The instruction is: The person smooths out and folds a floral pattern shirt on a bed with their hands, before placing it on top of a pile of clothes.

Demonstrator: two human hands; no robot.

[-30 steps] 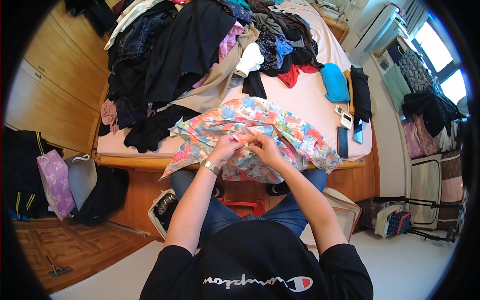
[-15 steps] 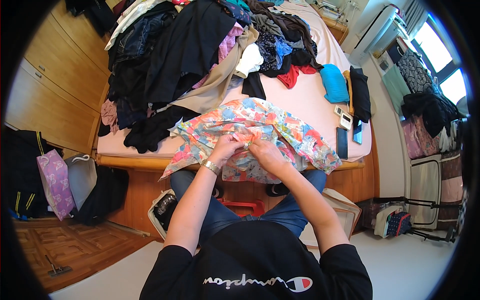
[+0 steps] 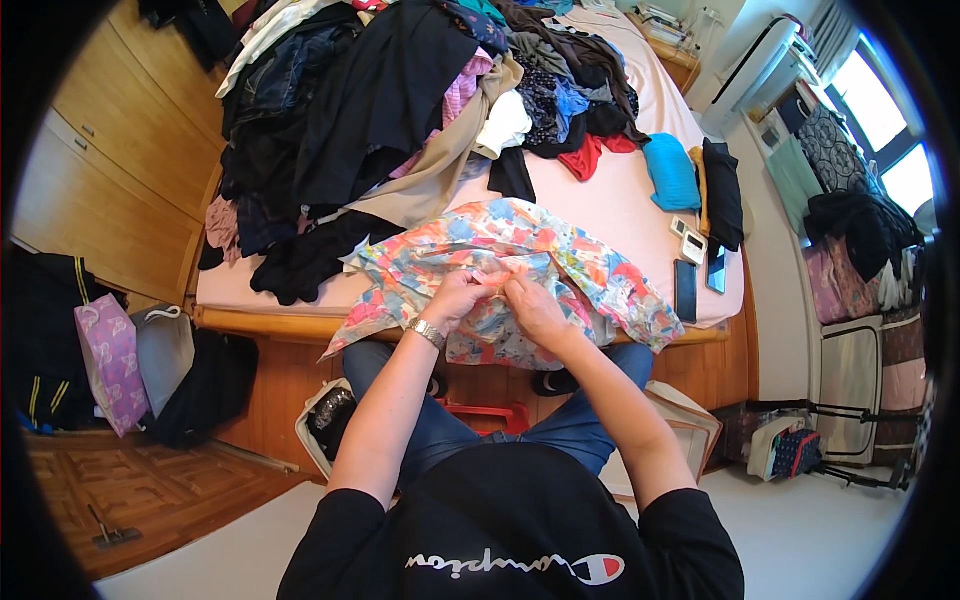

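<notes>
Head view, both hands close together: left hand (image 3: 458,297) and right hand (image 3: 530,305) pinching floral shirt (image 3: 590,275) at bed edge (image 3: 270,322), hem hanging below wrists, possibly sliding off if pinch loosens.

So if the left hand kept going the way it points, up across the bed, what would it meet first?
The left hand already grips the floral garment. Straight on, past that cloth, it would probably reach the beige garment at the clothes pile's edge; depth is unclear.
</notes>
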